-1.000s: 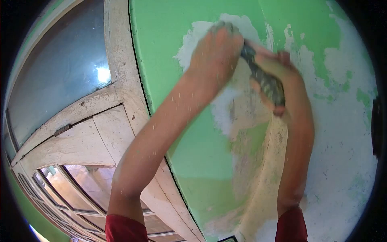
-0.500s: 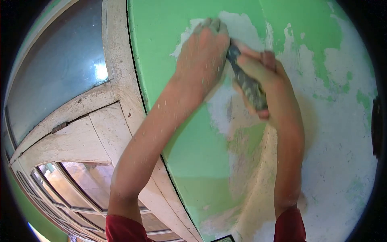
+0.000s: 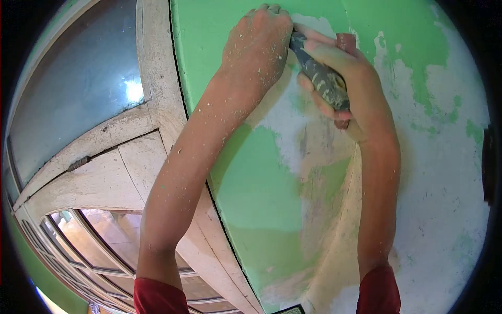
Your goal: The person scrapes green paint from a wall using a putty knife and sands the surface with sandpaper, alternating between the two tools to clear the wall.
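Observation:
My right hand (image 3: 340,68) is closed around the dark, paint-flecked handle of a scraper (image 3: 321,73). A reddish-brown piece (image 3: 345,42) shows above this hand, and a similar end shows below it; whether they are one piece is hidden. My left hand (image 3: 261,39) is at the scraper's front end, its fingers bent over against the wall and hiding the blade. Around both hands the green painted wall (image 3: 251,183) has ragged pale patches (image 3: 293,120) where paint is gone. Paint flecks dot my left hand and forearm.
At left stands a worn whitish door frame (image 3: 157,63) with a glass pane (image 3: 78,78) and a door with smaller panes (image 3: 110,235). A wall corner runs down the middle right. A dark-edged object (image 3: 290,310) shows at the bottom, and a dark fixture (image 3: 488,165) at far right.
Both hands and the scraper have moved upward along the wall, my left hand also slightly left. The green and pale wall below them is more exposed.

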